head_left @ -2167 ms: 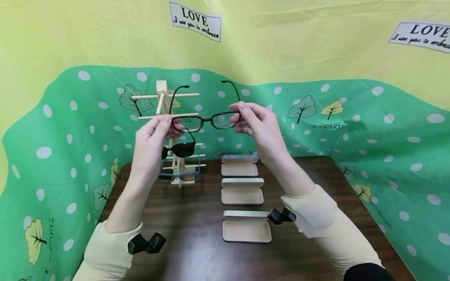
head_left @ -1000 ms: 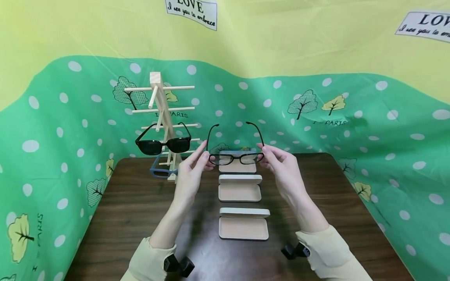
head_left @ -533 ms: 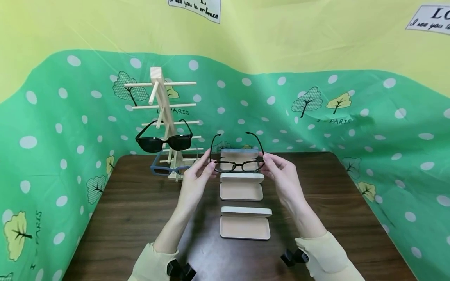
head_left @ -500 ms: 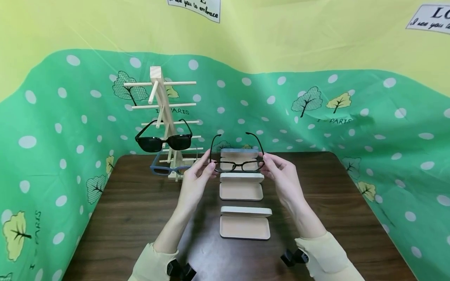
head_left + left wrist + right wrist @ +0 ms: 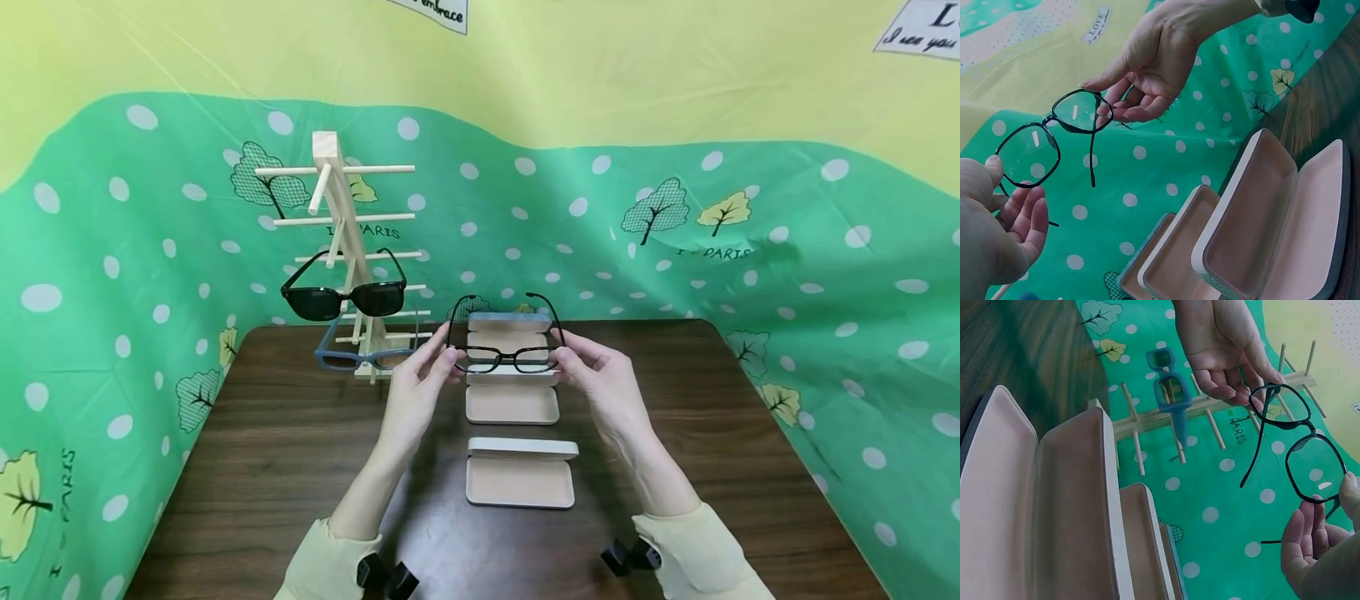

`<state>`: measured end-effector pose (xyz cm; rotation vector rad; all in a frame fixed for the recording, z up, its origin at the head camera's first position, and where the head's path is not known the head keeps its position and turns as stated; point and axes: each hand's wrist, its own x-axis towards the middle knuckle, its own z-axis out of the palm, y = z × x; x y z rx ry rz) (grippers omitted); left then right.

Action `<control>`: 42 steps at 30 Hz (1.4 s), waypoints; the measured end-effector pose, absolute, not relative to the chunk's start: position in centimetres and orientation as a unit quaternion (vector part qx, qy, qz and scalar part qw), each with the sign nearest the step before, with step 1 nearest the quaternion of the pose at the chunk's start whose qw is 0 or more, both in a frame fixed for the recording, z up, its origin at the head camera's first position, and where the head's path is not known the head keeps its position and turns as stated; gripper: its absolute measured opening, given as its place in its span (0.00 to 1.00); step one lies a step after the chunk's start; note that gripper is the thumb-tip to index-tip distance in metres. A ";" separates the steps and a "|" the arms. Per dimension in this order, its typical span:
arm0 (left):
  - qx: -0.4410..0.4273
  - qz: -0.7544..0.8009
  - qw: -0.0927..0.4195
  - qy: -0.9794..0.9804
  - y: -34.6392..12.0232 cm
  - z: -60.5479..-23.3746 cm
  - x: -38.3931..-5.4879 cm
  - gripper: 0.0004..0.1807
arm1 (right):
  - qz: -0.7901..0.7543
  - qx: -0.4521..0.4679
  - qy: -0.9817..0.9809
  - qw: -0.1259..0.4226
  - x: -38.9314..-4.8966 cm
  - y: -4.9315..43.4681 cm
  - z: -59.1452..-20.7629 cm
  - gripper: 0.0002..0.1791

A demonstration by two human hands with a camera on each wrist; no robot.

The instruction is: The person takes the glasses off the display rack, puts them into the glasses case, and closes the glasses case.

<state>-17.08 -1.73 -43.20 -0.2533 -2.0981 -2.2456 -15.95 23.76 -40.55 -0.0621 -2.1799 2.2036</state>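
Black-framed eyeglasses (image 5: 507, 358) with clear lenses hang in the air between both hands, temples unfolded and pointing away. My left hand (image 5: 414, 392) pinches the left end of the frame between thumb and fingers. At the other end, my right hand (image 5: 609, 385) pinches the hinge area in the same way. In the head view the glasses overlap the farthest glasses case (image 5: 508, 322) and the lid of the middle glasses case (image 5: 512, 406). The left wrist view shows the frame (image 5: 1060, 119) apart from the open cases below it.
A nearest open glasses case (image 5: 520, 483) lies in front of the other two on the dark wooden table (image 5: 300, 467). At left stands a wooden rack (image 5: 341, 192) with pegs, bearing black sunglasses (image 5: 318, 303) and blue-framed glasses (image 5: 337, 360). A patterned green cloth (image 5: 585, 250) hangs behind.
From beside the rack, both hands have carried the black eyeglasses right and down to over the far cases. Over the last half second they have barely moved; the head view has tilted down slightly.
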 end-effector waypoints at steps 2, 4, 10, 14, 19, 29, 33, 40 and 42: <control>-0.083 -0.729 0.027 -0.679 -1.7 -43.2 -17.1 0.27 | 0.710 -0.018 -0.704 0.023 -15.9 23.8 -40.6 0.27; -0.084 -0.730 0.024 -0.678 -1.8 -43.2 -17.1 0.26 | 0.709 -0.017 -0.704 0.025 -15.9 23.8 -40.7 0.26; -0.097 -0.724 0.021 -0.683 -1.9 -43.3 -17.2 0.25 | 0.701 -0.016 -0.713 0.028 -15.9 23.8 -40.8 0.26; -0.105 -0.718 0.026 -0.687 -1.9 -43.3 -17.3 0.25 | 0.698 -0.013 -0.715 0.029 -15.9 23.9 -40.8 0.26; -0.111 -0.719 0.028 -0.685 -1.9 -43.4 -17.3 0.23 | 0.702 -0.010 -0.711 0.030 -16.0 24.0 -40.9 0.25; -0.111 -0.721 0.019 -0.684 -1.9 -43.6 -17.3 0.19 | 0.676 -0.015 -0.735 0.035 -16.2 24.0 -41.0 0.25; -0.113 -0.721 0.024 -0.683 -1.8 -43.7 -17.3 0.18 | 0.667 -0.019 -0.744 0.039 -16.3 24.0 -41.0 0.24; -0.126 -0.723 0.038 -0.678 -1.7 -44.1 -17.3 0.18 | 0.661 -0.023 -0.748 0.047 -16.2 23.9 -41.1 0.24; -0.129 -0.726 0.042 -0.674 -1.7 -44.2 -17.2 0.17 | 0.657 -0.026 -0.751 0.053 -16.2 23.9 -41.2 0.23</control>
